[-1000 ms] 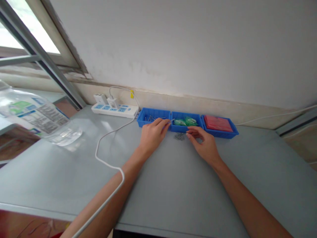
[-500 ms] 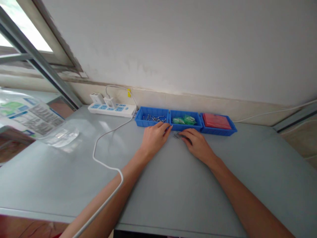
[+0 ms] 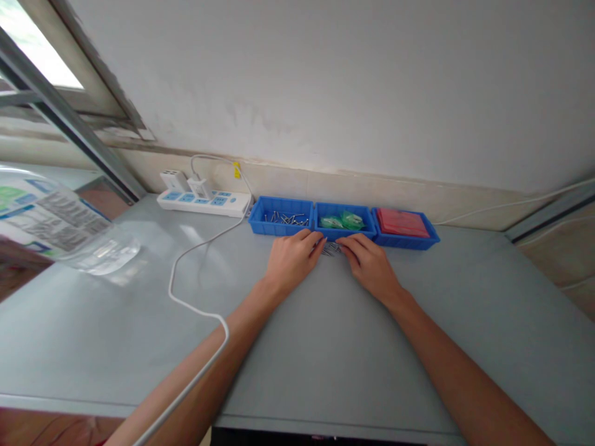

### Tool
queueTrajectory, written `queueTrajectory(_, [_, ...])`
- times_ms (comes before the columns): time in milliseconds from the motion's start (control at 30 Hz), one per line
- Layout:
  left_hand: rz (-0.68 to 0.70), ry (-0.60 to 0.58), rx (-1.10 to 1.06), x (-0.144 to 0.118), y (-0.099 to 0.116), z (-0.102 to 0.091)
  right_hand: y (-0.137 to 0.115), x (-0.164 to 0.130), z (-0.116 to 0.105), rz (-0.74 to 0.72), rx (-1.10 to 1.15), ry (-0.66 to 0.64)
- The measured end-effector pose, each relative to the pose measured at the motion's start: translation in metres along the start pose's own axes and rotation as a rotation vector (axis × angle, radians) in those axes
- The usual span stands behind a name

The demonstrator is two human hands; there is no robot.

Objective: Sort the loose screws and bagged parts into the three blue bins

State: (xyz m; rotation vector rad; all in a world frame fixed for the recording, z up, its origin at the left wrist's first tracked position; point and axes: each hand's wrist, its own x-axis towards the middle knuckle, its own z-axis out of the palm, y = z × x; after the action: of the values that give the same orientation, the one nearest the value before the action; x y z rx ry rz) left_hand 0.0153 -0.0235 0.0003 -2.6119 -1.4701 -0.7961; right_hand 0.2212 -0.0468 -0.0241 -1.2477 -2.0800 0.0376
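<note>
A small pile of metal screws [image 3: 330, 249] lies on the grey table just in front of the middle blue bin [image 3: 320, 227]. My left hand [image 3: 292, 255] rests at the left of the pile, thumb and fingertips closed together by the screws. From the right, my right hand [image 3: 370, 263] reaches the pile, its fingers bent and drawn together at the screws' edge. Whatever sits between the fingertips of either hand is too small to make out. More screws [image 3: 289, 219] are in the left blue bin [image 3: 258, 227], behind my left hand.
Green plastic bags [image 3: 352, 220] fill the middle bin; red packets [image 3: 402, 223] fill the right blue bin [image 3: 408, 242]. A white power strip [image 3: 204, 203] with chargers stands left. Its white cable [image 3: 173, 282] crosses my left forearm. A clear bottle [image 3: 105, 248] is at far left.
My left fingertips have come closer to the screws, and the two hands are nearer each other. The pile looks more spread between them. The whole view has shifted slightly.
</note>
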Motion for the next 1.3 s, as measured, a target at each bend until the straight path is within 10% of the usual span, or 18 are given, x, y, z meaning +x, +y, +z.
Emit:
queueTrajectory(333, [0.067, -0.080, -0.033, -0.003, 0.006, 0.000, -0.011, 0.001, -0.011, 0.131, 0.235, 0.291])
queueTrajectory(600, [0.242, -0.094, -0.078, -0.005, 0.009, 0.001, -0.010, 0.004, -0.006, 0.437, 0.786, 0.262])
queueTrajectory(1167, [0.317, -0.015, -0.100, -0.003, 0.006, -0.001, -0.010, 0.003, -0.009, 0.419, 0.788, 0.236])
queueTrajectory(1300, [0.136, 0.115, -0.053, 0.004, -0.011, -0.008, -0.009, 0.002, -0.014, 0.375, 0.552, 0.233])
